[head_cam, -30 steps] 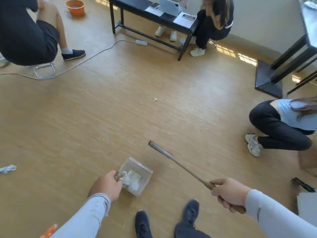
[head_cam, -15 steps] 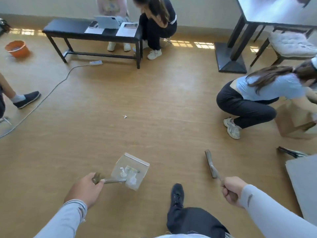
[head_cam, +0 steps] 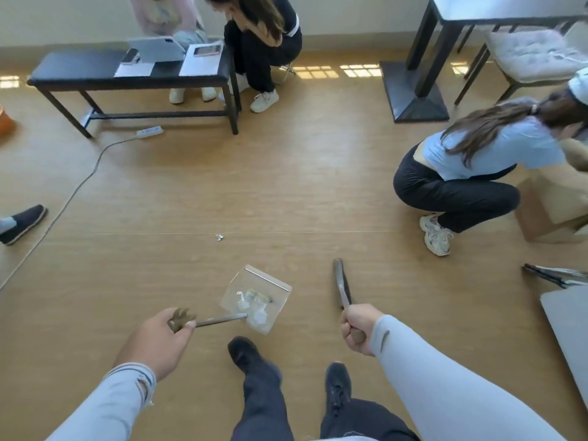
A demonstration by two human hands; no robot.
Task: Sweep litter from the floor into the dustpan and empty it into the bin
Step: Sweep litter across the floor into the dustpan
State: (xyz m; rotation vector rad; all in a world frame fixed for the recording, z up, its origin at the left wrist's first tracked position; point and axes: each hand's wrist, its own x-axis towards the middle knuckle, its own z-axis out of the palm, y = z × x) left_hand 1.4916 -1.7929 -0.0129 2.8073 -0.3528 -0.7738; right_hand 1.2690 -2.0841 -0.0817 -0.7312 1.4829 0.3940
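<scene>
Two fists carry the tools: the left hand (head_cam: 156,340) is closed on the handle of the clear dustpan (head_cam: 256,297), already holding pale scraps, and the right hand (head_cam: 358,329) is clenched on the broom (head_cam: 342,284). One scrap of litter (head_cam: 219,237) lies on the open floor (head_cam: 286,192) beyond. Probably best: set the pan's lip flat behind it and sweep in gently. No bin is visible.

I count one clear dustpan (head_cam: 256,297) at six o'clock, one brush (head_cam: 341,283) just right of it, and one litter scrap (head_cam: 219,237) on the floor at centre. Three other people: two at twelve o'clock behind one black bench (head_cam: 95,71), one crouched at three o'clock. One power strip (head_cam: 149,131) at ten o'clock.
</scene>
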